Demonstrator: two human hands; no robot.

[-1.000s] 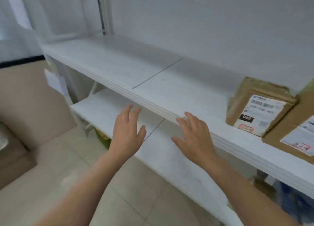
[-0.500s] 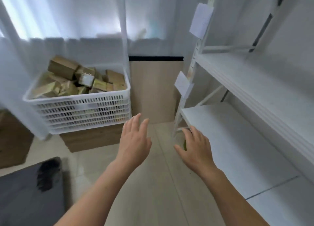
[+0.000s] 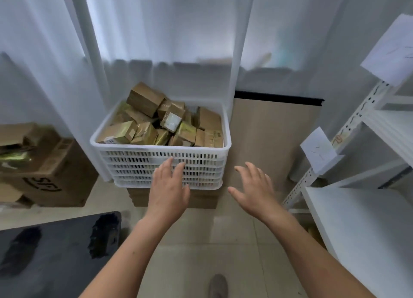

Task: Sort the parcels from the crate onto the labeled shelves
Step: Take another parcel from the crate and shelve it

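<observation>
Hanging across the whole back of the room, a white curtain (image 3: 156, 29) is seen. At the right side a white shelving unit (image 3: 357, 219) is placed, with a lower board and a higher board. At the lower left a black table top (image 3: 55, 253) is seen, and behind it a big brown cardboard box (image 3: 55, 174) is standing on the tiled floor (image 3: 201, 253).

In the middle, before the curtain, the white slotted crate (image 3: 138, 161) is set on a stack of flat cardboard (image 3: 138, 197). The crate is filled with brown parcels (image 3: 145, 98), piled loosely and tilted in many directions, some rising above the rim.

Both hands are stretched forward, palms down. The left hand (image 3: 168, 192) is held before the front wall of the crate, fingers straight and a little apart, and nothing is gripped by it; whether the wall is touched cannot be told. The right hand (image 3: 254, 190) is held just to the right of the crate, fingers spread, and nothing is held.

Two white paper labels (image 3: 318, 151) are fixed to the upright post of the shelving. At the bottom edge a grey shoe (image 3: 218, 285) is seen.
</observation>
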